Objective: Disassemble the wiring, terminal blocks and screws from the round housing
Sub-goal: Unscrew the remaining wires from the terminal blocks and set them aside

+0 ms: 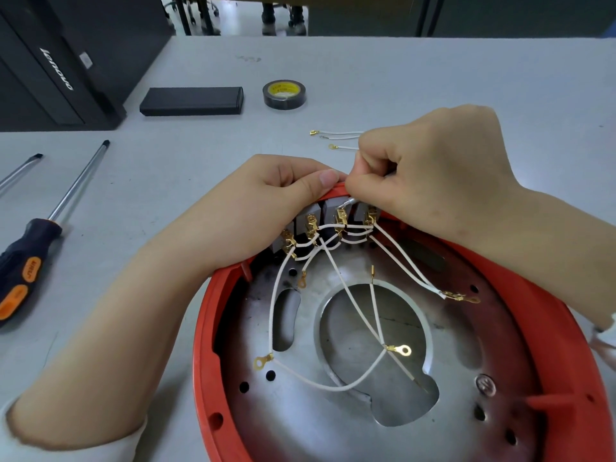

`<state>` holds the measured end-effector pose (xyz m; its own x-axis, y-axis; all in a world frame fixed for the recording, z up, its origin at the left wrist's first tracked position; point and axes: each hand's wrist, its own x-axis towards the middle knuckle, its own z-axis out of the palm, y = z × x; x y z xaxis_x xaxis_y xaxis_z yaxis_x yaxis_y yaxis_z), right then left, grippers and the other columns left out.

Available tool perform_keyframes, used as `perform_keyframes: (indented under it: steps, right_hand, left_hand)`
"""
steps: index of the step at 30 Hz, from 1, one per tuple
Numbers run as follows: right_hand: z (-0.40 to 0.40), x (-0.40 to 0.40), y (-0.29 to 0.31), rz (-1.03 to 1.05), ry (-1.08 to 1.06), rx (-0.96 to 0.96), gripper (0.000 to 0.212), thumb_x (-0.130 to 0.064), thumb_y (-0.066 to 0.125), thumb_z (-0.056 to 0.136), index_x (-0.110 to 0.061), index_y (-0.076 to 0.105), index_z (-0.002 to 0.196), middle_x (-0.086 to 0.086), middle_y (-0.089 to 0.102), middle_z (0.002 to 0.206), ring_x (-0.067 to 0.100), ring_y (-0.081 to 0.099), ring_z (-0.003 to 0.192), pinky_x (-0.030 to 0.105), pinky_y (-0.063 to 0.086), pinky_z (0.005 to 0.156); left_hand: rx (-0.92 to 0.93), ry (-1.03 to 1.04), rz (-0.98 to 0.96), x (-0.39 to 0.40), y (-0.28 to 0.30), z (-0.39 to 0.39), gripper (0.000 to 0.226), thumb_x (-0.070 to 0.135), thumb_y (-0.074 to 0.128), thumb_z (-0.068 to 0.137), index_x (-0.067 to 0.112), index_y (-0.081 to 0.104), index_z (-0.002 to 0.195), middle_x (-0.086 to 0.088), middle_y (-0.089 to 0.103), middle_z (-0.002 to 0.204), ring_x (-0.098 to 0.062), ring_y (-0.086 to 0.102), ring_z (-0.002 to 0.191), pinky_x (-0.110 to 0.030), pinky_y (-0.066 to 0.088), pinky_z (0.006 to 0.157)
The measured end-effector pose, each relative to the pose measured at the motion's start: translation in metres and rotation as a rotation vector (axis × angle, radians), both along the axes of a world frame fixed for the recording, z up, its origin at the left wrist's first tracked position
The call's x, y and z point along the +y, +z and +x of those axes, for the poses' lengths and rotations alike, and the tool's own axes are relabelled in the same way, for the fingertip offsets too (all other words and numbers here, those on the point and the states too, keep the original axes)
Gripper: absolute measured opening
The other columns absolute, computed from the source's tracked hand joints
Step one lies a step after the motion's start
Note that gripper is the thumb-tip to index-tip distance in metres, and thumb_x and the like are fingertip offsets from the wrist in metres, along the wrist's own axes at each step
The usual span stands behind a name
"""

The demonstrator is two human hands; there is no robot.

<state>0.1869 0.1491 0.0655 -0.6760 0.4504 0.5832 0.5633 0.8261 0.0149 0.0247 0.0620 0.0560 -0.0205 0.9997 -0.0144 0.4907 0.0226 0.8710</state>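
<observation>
From the head camera, the round housing [213, 311], an orange-red shell lined with a metal plate, lies open side up on the grey table [400, 71], nearest the person. The left hand [266, 201] grips its far rim, fingers curled over the edge and thumb lying along the top. Just under that thumb, inside the rim, stands a row of grey terminal blocks [330, 208] with brass spade connectors [341, 216]. White wires [333, 261] loop from these across the plate, ending in loose ring lugs [401, 350].

The right hand [433, 175] is closed in a pinch just beside the left thumb, fingertips [353, 188] tight on what looks like a wire end or connector at the third block; the exact piece is hidden by the fingers.

Beyond the right knuckles, a few removed wires [336, 138] lie on the table. Well to the left of the left forearm rest a screwdriver [33, 258] with a black-and-orange handle and a second screwdriver's shaft [20, 168]. Farther off are a roll of tape [284, 94], a black box [191, 101] and a computer tower [56, 68].

The step appears to be pulling a connector off its tab. It would go best with the pull straight along the tab, gripping the brass sleeve rather than the wire, while the left hand presses the housing down so it cannot lift. A slight rocking may free a stiff fit; yanking the wire risks tearing it from the crimp.
</observation>
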Motion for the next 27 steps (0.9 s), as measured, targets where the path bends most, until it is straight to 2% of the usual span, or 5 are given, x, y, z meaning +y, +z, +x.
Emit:
perform_keyframes:
  steps: [7, 11, 14, 20, 27]
  right_hand:
    - [0.000, -0.001, 0.001, -0.033, 0.017, -0.021, 0.026, -0.025, 0.056, 0.073, -0.011, 0.051, 0.052, 0.000, 0.035, 0.041, 0.027, 0.040, 0.042, 0.023, 0.017, 0.050]
    - [0.001, -0.002, 0.003, -0.075, 0.037, -0.015, 0.027, -0.026, 0.055, 0.073, -0.012, 0.046, 0.051, -0.003, 0.029, 0.042, 0.025, 0.037, 0.043, 0.018, 0.016, 0.052]
    - [0.001, -0.001, 0.003, -0.099, -0.031, -0.005, 0.035, -0.035, 0.053, 0.085, -0.015, 0.042, 0.058, -0.001, 0.033, 0.045, 0.023, 0.038, 0.046, 0.025, 0.019, 0.048]
    - [0.020, 0.018, 0.023, -0.932, 0.193, 0.228, 0.015, -0.015, 0.051, 0.097, -0.030, 0.050, 0.096, -0.009, 0.055, 0.067, 0.007, 0.047, 0.060, 0.022, 0.041, 0.056]
    - [0.041, 0.020, 0.028, -1.163, 0.368, 0.413, 0.020, -0.016, 0.064, 0.080, -0.020, 0.072, 0.098, 0.008, 0.073, 0.084, 0.014, 0.052, 0.053, 0.018, 0.037, 0.038]
  left_hand:
    - [-0.015, -0.017, -0.008, 0.000, -0.001, -0.001, 0.026, 0.034, 0.047, 0.098, 0.031, 0.071, 0.106, 0.013, 0.075, 0.093, -0.003, 0.068, 0.092, -0.019, 0.049, 0.087]
    - [-0.018, -0.014, -0.008, 0.001, -0.002, -0.001, 0.026, 0.037, 0.047, 0.097, 0.033, 0.072, 0.105, 0.000, 0.075, 0.093, -0.027, 0.068, 0.093, -0.040, 0.052, 0.090]
    - [-0.029, -0.016, 0.007, 0.001, -0.003, -0.002, 0.026, 0.036, 0.047, 0.097, 0.032, 0.072, 0.103, 0.010, 0.075, 0.088, -0.011, 0.071, 0.086, -0.031, 0.053, 0.084]
    - [-0.057, -0.010, -0.008, 0.002, -0.005, -0.003, 0.025, 0.033, 0.048, 0.098, 0.029, 0.071, 0.107, 0.018, 0.074, 0.094, 0.004, 0.067, 0.092, -0.014, 0.049, 0.087]
    - [-0.014, -0.032, -0.005, 0.003, -0.004, -0.006, 0.026, 0.037, 0.047, 0.098, 0.032, 0.071, 0.108, 0.014, 0.074, 0.099, -0.010, 0.068, 0.100, -0.034, 0.050, 0.096]
